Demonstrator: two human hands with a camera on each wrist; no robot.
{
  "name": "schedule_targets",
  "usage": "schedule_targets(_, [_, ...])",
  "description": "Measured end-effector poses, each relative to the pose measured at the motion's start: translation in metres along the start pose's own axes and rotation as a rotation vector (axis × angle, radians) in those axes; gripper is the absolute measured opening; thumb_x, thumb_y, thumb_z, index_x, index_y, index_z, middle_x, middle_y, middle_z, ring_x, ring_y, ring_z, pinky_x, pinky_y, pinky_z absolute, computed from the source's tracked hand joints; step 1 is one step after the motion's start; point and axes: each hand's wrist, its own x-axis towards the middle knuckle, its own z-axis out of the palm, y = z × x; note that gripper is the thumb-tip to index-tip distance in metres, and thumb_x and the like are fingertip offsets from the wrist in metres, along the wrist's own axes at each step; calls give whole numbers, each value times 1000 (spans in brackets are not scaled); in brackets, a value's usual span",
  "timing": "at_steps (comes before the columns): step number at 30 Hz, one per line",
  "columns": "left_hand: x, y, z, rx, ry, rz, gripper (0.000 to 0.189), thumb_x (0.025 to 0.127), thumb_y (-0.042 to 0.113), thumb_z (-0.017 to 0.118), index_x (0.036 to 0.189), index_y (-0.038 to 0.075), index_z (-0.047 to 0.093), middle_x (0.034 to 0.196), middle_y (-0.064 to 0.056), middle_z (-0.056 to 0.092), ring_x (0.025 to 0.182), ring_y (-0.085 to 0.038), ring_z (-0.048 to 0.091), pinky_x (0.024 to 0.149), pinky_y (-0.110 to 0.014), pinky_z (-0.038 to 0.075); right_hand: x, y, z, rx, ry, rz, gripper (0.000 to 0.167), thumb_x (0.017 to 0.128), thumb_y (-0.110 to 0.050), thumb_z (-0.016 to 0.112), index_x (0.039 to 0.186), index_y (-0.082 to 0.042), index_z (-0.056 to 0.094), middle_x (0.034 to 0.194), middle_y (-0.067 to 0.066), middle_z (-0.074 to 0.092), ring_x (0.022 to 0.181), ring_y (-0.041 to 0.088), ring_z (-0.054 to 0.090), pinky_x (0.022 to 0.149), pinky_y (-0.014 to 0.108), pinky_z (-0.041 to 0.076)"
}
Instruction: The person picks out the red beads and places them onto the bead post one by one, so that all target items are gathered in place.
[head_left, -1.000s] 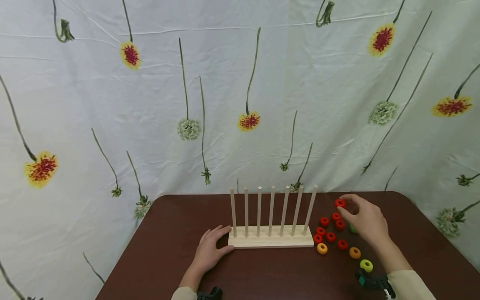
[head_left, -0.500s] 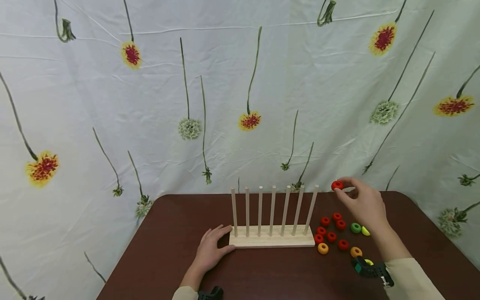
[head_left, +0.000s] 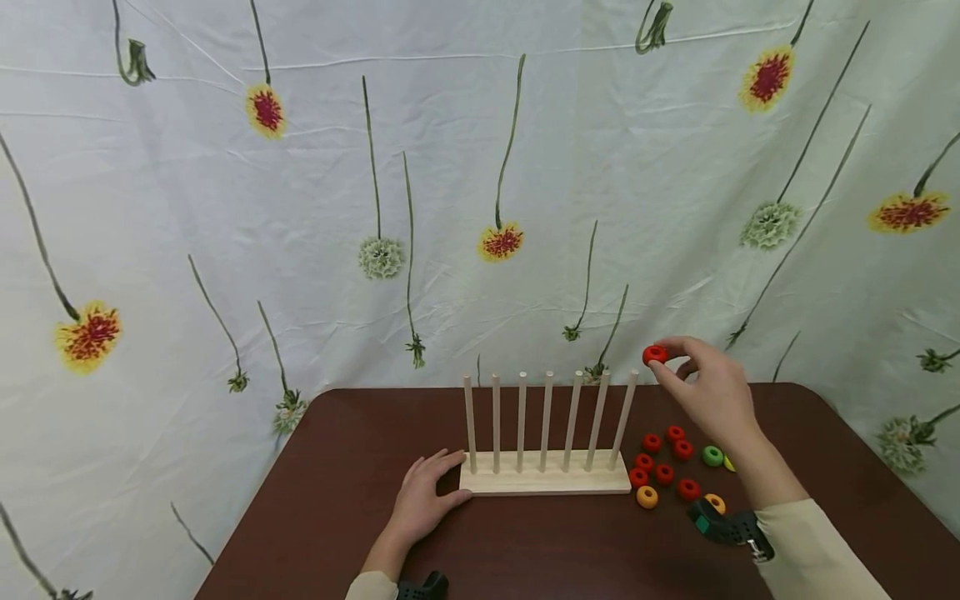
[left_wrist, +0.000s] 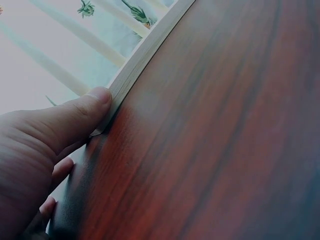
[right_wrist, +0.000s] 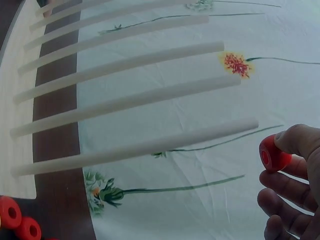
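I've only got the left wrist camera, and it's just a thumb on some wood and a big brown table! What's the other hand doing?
Observer: The right hand is pinching a red bead.

Operator: Ooh! Where's it holding it?

Observer: Up in the air near the top of the rightmost peg, with a gap between them.

Operator: Any more to play with?

Observer: Yes, a bunch of loose beads in red, orange, green and yellow, to the right of the wooden base.

Rings (head_left: pixel 663 480) right of the peg rack (head_left: pixel 545 483)
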Motion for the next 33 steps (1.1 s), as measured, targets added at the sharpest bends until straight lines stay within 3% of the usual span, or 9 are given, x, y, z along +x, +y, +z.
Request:
schedule_targets(16, [-1,2,-1,-1,-8,-12,58,83,31,80,136,12,63,140,-10,62,139,-36,49,120,-62,25,14,-36,12,97,-25,-75,27,92,-21,74,117,-12,70,106,9,73,80,24,67,59,26,49])
schedule_targets(22, [0,1,1,-2,-5,-11,58,83,30,80,135,13,63,140,-9,63,139,-35,49,120,-62,25,17,-48,18,135,-70,-98,30,91,-19,74,120,-11,70,109,9,73,79,23,66,63,30,52])
schedule_targets(33, [0,1,1,8,3,-12,57,83,31,80,135,14,64,139,-8,63,139,-35,50,120,-62,25,22,-75,34,211,-138,-155,28,90,-18,75,116,-12,70,106,6,73,79,18,66,61,25,51])
